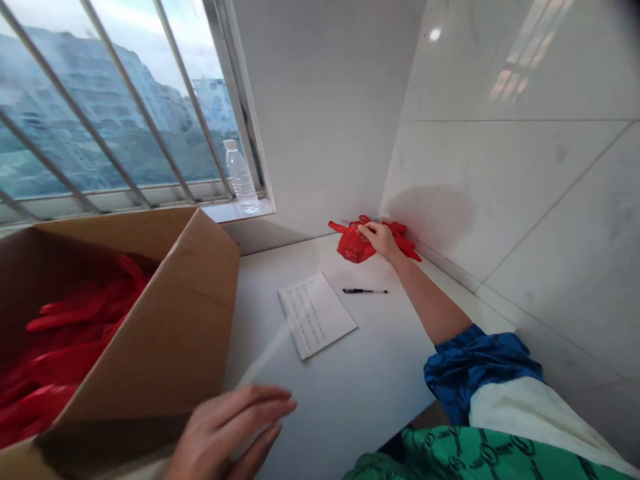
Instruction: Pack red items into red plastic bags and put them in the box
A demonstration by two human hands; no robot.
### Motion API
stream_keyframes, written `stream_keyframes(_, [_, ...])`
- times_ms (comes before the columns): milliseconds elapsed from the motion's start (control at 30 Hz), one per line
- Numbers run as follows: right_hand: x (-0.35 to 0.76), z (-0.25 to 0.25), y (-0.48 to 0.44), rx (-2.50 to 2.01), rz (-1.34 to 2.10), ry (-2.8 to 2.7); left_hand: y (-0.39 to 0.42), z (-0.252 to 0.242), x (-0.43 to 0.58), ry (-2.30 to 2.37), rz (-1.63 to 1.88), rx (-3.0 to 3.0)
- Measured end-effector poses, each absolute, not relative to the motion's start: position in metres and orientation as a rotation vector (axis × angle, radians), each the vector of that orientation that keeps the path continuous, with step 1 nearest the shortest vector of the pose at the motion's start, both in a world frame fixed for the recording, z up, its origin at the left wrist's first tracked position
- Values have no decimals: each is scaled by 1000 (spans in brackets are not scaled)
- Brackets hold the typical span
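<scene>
At the far corner of the table, my right hand (pixel 380 240) is closed in a pinch at the top of a red plastic bag (pixel 354 248). More red bag material lies just behind and to the right of that hand, against the wall. My left hand (pixel 233 430) hovers at the near edge of the table with its fingers stretched out and nothing in them. Between the hands lie a notebook (pixel 320 313) with handwritten lines and a black pen (pixel 365 291).
A large open cardboard box (pixel 200 313) stands on the left, with several red plastic bags (pixel 75 333) inside. A clear plastic bottle (pixel 241 180) is on the sill of the barred window. Walls border the white table (pixel 380 360) at the back and right.
</scene>
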State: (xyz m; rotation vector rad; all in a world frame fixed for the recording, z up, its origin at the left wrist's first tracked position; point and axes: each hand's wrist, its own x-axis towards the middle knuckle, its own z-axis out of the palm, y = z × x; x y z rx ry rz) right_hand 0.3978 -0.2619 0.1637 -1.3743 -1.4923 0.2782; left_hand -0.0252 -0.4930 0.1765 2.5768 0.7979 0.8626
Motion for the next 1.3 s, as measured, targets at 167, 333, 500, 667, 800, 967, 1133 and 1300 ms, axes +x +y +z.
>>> stream_keyframes(167, [352, 154, -295, -1100, 888, -1493, -457, 144, 24, 1008, 746, 2208])
stream_keyframes(333, [332, 103, -323, -1207, 991, -1660, -416, 91, 32, 1155, 902, 1962])
stream_keyframes(500, [325, 77, -340, -1244, 645, -1520, -379, 60, 38, 1372, 1083, 1862])
stream_keyframes(667, [314, 69, -350, -1369, 306, -1668, -328, 57, 59, 1533, 1194, 2030])
stream_keyframes(800, [308, 59, -353, -1491, 220, -1716, -299, 60, 69, 1667, 1119, 1989])
stream_keyframes(967, [309, 55, -353, -1577, 293, -1793, -307, 66, 60, 1615, 1055, 2074])
stream_keyframes(1133, [311, 64, -357, -1406, 482, -1791, -331, 67, 41, 1248, 1159, 1564])
stream_keyframes(1300, [305, 77, -366, -1244, 601, -1656, -344, 66, 34, 1138, 1223, 1111])
